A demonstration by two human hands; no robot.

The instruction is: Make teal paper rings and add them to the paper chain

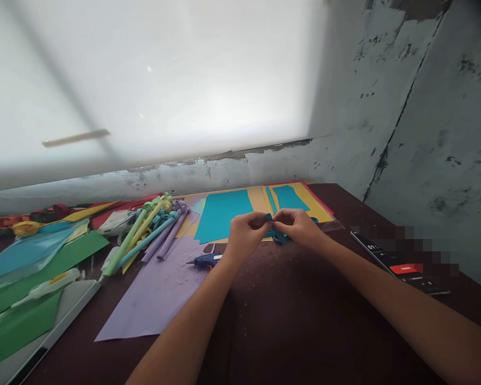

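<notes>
Where the far middle of the dark bench (288, 321) is reached, one teal paper strip (279, 238), curled at its lower part, is held just above the surface. Its upper end is pinched by the left hand (246, 231) and the right hand (297, 227), thumb and fingertips closed on the paper in each.

Behind the hands: one large teal sheet (224, 214), one smaller teal sheet (291, 198) and one teal paper tube (271, 199), all laid on yellow and tan sheets.

Left of the hands: one blue glue gun (207, 260), rested partly on a lavender sheet (156, 299); one bundle of rolled paper stems (144, 232) in green, yellow, blue and purple, topped with curls.

Far left: green sheets (64, 259), with a white tool (50, 285) laid across.

Right: one phone (398, 263), screen lit, laid flat.
</notes>
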